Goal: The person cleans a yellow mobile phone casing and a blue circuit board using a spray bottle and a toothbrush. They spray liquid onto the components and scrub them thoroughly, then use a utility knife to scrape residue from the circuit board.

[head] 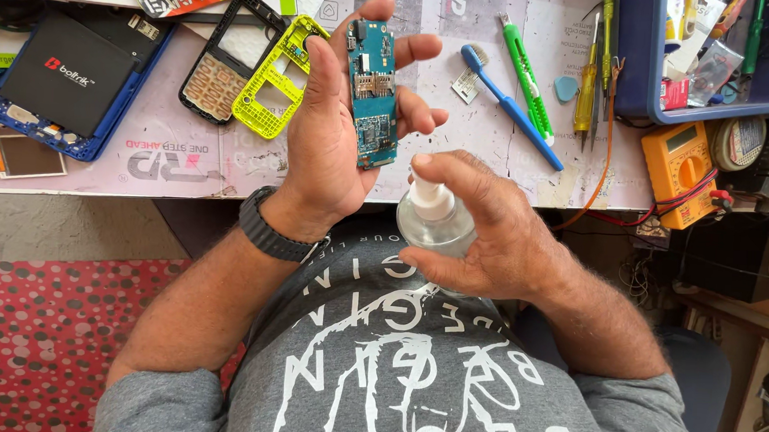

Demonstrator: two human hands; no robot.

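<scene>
Head view, left hand gripping circuit board, right hand probably pumping spray bottle

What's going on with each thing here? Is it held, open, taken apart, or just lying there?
Left hand: closed around the circuit board.
Circuit board: bare, out of its case, held upright.
Right hand: gripping the spray bottle.
Spray bottle: clear, held, finger on its pump.
Yellow phone frame: empty, lying on the bench.
Blue toothbrush: lying flat.
</scene>
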